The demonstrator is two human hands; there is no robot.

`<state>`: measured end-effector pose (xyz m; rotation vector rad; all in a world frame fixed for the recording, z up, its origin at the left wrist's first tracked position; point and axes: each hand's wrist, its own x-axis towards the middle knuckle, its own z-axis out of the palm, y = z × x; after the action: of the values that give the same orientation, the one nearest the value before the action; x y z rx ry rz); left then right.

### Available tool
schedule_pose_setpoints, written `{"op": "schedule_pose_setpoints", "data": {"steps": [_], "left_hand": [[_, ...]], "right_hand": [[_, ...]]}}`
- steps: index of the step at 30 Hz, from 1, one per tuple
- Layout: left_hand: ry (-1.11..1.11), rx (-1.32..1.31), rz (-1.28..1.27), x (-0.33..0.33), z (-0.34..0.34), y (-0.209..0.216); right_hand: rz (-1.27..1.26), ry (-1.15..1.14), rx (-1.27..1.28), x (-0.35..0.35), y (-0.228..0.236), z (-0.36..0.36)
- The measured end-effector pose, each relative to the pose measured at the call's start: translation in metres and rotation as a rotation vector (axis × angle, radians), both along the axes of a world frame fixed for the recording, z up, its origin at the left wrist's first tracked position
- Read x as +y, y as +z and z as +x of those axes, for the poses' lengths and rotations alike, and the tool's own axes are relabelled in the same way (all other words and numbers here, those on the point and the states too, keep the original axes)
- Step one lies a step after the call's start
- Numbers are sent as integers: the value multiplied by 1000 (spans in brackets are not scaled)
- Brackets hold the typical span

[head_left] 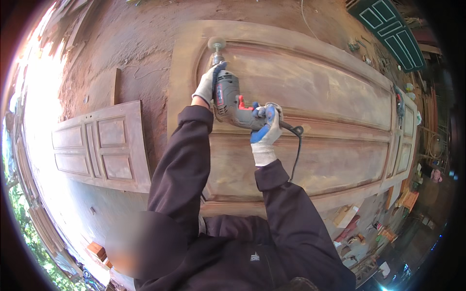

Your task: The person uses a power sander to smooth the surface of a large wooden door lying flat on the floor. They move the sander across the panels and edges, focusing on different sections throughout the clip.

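A grey corded power drill with a red switch is held in both my gloved hands above a large wooden panelled door. My left hand closes round the drill's front, just behind the chuck. Its rear handle is wrapped by my right hand, in a white and blue glove. A round sanding wheel, blurred, is fitted in the chuck and sits at the moulding by the door's far left corner. From the handle a black cord runs down toward me.
At left a smaller panelled wooden door lies on the dirt ground. A dark green door is at the far right. Another tool rests on the big door's right end. Wood offcuts and clutter lie at lower right.
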<state>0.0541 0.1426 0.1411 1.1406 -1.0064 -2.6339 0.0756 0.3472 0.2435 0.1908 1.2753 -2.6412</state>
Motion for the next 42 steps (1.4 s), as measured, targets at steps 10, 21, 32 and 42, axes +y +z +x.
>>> {"op": "schedule_pose_setpoints", "data": {"steps": [10,21,32,42], "left_hand": [[-115,-33,-102,155,-124,13],[-198,-80,-107,232,-173,37],[-87,-91,45,151,-115,20],[-279,-59,-112,334,-257,38]], "right_hand": [[-40,-154,-46,152,6,-100],[-24,-182,-18,230,0,-146],[-130,-28,-92,161,-5,-116],[107,-297,19,320,16,-198]]}}
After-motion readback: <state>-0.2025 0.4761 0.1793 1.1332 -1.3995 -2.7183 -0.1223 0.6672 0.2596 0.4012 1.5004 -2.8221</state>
